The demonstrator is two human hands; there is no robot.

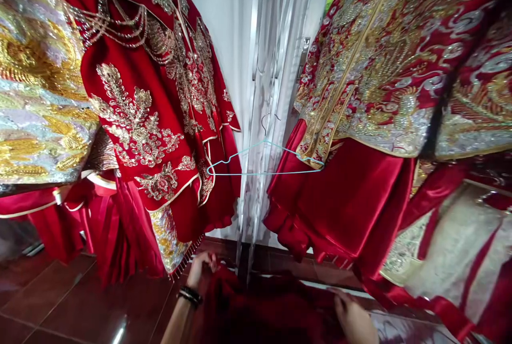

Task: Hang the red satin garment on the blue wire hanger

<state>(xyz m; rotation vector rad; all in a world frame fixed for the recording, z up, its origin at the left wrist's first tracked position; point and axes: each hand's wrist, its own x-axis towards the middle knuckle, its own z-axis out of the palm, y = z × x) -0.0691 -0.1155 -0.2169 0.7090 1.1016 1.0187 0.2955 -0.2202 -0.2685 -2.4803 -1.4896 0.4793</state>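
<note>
Dark red cloth [272, 306]: soft, loosely bunched, stretched between both hands just below the hanging clothes, its lower outline lost in shadow.
Left hand [206, 263]: fingers curled around the cloth's upper left corner; dark bracelet [190, 295] on the wrist.
Right hand [352, 314]: blurred, thumb and fingers gathered on the cloth's right edge, holding it.
Pale blue hanger [264, 174]: thin, with notched shoulders and a metal hook, hanging above the cloth; its right end overlaps the embroidered jacket's lower corner.
Red jacket [160, 106]: smooth fabric, raised metallic beadwork, draped bead strings, pale piping along the hem.
Embroidered jacket [372, 66]: dense gold and silver stitching above a glossy satin skirt [348, 200].
Open room: gap between the jackets narrows towards the hems; shiny brown floor tiles [100, 301] lie beyond the cloth's left edge.
</note>
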